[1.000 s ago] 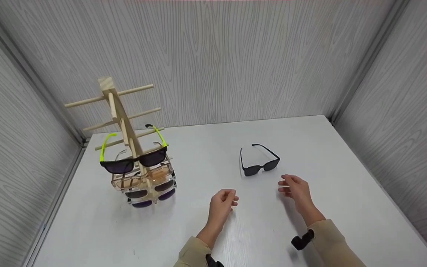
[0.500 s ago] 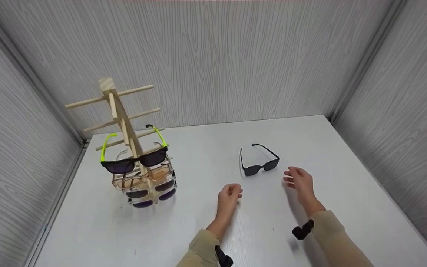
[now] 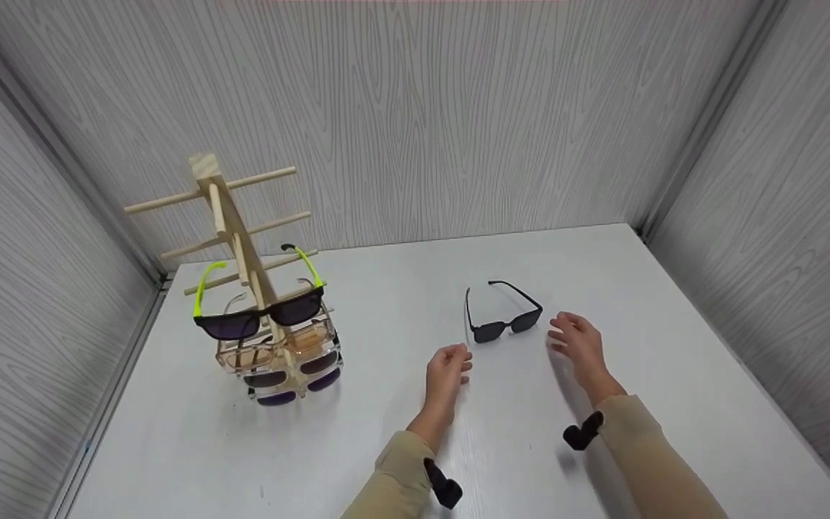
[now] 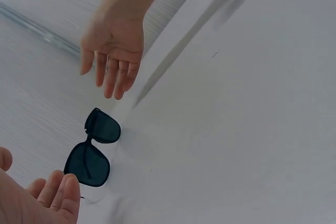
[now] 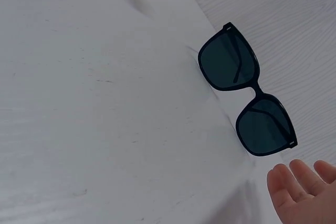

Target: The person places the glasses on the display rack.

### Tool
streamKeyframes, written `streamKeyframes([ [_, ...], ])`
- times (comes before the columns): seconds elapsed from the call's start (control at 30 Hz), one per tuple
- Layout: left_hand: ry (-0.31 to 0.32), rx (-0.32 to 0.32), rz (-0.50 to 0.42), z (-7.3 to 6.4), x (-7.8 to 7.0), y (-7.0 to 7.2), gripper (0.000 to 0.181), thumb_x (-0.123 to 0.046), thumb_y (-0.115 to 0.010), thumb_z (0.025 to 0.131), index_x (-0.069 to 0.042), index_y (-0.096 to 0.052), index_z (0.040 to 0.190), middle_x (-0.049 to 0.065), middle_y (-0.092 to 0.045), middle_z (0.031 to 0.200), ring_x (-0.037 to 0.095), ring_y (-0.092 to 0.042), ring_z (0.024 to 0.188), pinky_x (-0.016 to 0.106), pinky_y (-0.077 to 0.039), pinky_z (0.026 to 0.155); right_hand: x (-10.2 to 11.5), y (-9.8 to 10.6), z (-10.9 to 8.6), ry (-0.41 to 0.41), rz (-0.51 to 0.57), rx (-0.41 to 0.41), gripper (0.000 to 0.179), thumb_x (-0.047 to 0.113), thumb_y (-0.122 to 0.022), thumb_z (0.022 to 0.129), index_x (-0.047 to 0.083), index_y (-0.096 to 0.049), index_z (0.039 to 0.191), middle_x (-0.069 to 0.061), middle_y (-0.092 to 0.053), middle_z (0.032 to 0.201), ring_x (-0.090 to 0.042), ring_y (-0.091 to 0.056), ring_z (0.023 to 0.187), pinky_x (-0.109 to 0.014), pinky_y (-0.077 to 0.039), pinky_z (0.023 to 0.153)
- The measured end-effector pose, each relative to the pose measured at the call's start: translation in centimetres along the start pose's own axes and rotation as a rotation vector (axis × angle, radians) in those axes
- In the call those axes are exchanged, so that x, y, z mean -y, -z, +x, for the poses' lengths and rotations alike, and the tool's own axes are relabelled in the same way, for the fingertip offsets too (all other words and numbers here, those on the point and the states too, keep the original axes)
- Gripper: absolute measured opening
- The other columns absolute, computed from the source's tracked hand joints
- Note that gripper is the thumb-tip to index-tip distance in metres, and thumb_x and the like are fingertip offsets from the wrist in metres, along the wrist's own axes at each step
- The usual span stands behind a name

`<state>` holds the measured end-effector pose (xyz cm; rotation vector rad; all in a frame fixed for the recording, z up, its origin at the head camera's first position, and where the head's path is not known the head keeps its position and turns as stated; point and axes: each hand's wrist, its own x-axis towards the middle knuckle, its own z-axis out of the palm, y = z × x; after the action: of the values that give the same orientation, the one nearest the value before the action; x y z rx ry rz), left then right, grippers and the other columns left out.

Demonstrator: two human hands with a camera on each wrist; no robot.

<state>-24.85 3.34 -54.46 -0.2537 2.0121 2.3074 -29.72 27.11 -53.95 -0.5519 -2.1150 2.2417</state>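
Observation:
Black sunglasses (image 3: 507, 328) with dark lenses lie on the white table, temples unfolded and pointing to the back wall. My left hand (image 3: 447, 378) is just in front of their left end, fingers loosely bent and holding nothing. On the other side, my right hand (image 3: 579, 346) is close to the right lens, its fingers relaxed and apart from the frame. In the left wrist view the sunglasses (image 4: 89, 150) appear between both hands, near the left fingertips (image 4: 67, 184). The right wrist view shows the sunglasses (image 5: 249, 90) with the right fingers (image 5: 294, 177) just short of one hinge.
At the left stands a wooden display rack (image 3: 231, 223) with bare upper pegs. Sunglasses with bright green temples (image 3: 264, 315) hang on it, above several other pairs. Wood-grained panels (image 3: 415, 122) enclose the white table (image 3: 386, 303) at the back and sides.
Both hands have moved forward toward the sunglasses, the left one also to the right. The sunglasses and the rack have stayed in place.

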Motion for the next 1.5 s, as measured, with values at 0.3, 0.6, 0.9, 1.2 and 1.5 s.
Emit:
streamKeyframes([
  [0.3, 0.039, 0.028, -0.035, 1.0, -0.2, -0.8, 0.043, -0.033, -0.046, 0.097, 0.004, -0.053, 0.119, 0.019, -0.057, 0.115, 0.031, -0.054, 0.109, 0.038, -0.046, 0.088, 0.4, -0.2, 1.1, -0.011, 0.092, 0.04, 0.057, 0.03, -0.048, 0.098, -0.002, -0.028, 0.14, -0.023, -0.036, 0.141, -0.036, -0.039, 0.126, -0.044, -0.036, 0.101],
  [0.6, 0.131, 0.046, -0.026, 2.0, -0.1, -1.3, 0.047, -0.037, -0.047, 0.096, 0.0, -0.051, 0.124, 0.019, -0.052, 0.118, 0.031, -0.051, 0.108, 0.039, -0.044, 0.088, 0.5, -0.5, 1.9, -0.085, 0.08, 0.061, 0.06, 0.03, -0.045, 0.098, -0.001, -0.021, 0.144, -0.022, -0.03, 0.145, -0.034, -0.035, 0.129, -0.042, -0.033, 0.103],
  [0.9, 0.164, 0.009, -0.019, 4.0, -0.5, -1.3, 0.047, -0.035, -0.05, 0.094, 0.002, -0.051, 0.123, 0.02, -0.052, 0.116, 0.03, -0.049, 0.107, 0.038, -0.046, 0.087, 1.0, -0.9, 3.1, -0.199, 0.1, 0.096, 0.07, 0.035, -0.044, 0.098, 0.002, -0.007, 0.148, -0.02, -0.024, 0.148, -0.033, -0.035, 0.129, -0.04, -0.035, 0.102],
  [1.2, 0.223, 0.017, -0.055, 5.0, 0.5, -0.8, 0.045, -0.033, -0.051, 0.094, 0.004, -0.052, 0.12, 0.018, -0.054, 0.111, 0.026, -0.053, 0.102, 0.037, -0.047, 0.085, 1.6, -0.8, 3.6, -0.276, 0.151, 0.127, 0.076, 0.034, -0.049, 0.096, 0.006, -0.002, 0.149, -0.02, -0.019, 0.15, -0.031, -0.031, 0.13, -0.043, -0.033, 0.103],
  [1.5, 0.221, 0.054, -0.039, 5.3, 0.7, -1.6, 0.042, -0.031, -0.049, 0.095, 0.004, -0.053, 0.118, 0.016, -0.055, 0.106, 0.024, -0.054, 0.097, 0.037, -0.048, 0.084, 1.8, -1.2, 4.0, -0.283, 0.142, 0.113, 0.071, 0.031, -0.053, 0.095, 0.001, -0.015, 0.147, -0.019, -0.032, 0.141, -0.027, -0.045, 0.115, -0.039, -0.035, 0.102],
])
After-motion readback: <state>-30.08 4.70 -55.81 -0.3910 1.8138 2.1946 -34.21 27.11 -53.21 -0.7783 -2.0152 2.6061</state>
